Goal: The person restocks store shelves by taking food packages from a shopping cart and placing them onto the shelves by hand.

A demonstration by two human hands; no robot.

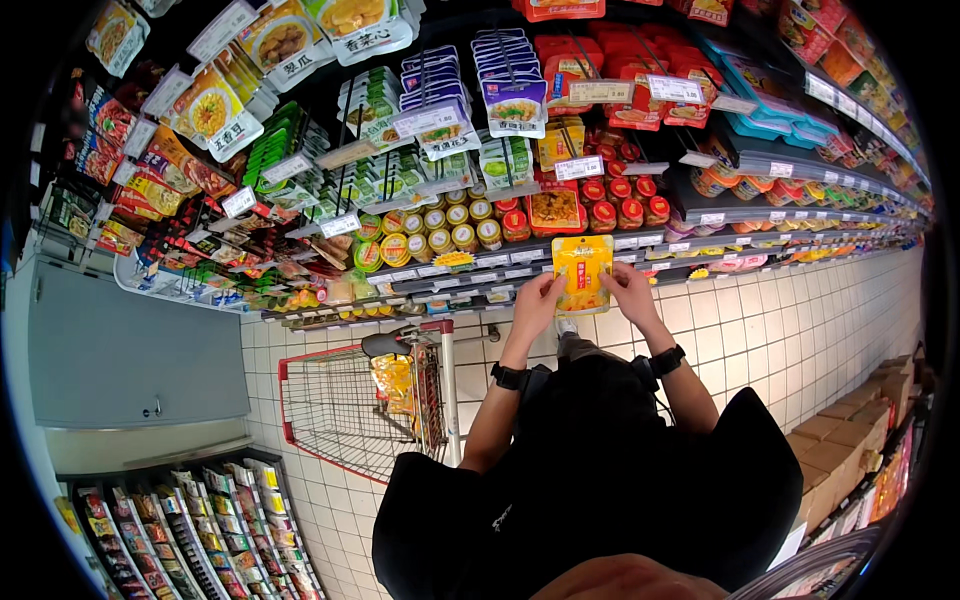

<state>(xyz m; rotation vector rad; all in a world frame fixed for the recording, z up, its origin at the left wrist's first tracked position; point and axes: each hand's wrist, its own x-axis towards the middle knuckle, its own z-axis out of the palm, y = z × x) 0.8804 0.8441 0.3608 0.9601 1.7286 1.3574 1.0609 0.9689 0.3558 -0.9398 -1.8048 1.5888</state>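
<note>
A yellow food pouch (583,272) with a red panel on its front is held up before me, just in front of the shelf edge. My left hand (541,297) pinches its left side, and my right hand (628,288) grips the right side. Both sets of fingers are closed on its edges. Behind the pouch stand jars with red lids (604,214) and jars with yellow lids (440,238). A box with a food picture (557,210) sits among the red-lidded jars. Purple pouches (514,100) and red packs (570,70) hang above them.
To my left stands a wire shopping cart (330,405) with yellow packages (394,382) inside. A grey cabinet door (140,350) and a lower snack rack (190,525) lie farther left. Cardboard boxes (845,425) line the right. The floor is tiled (720,335).
</note>
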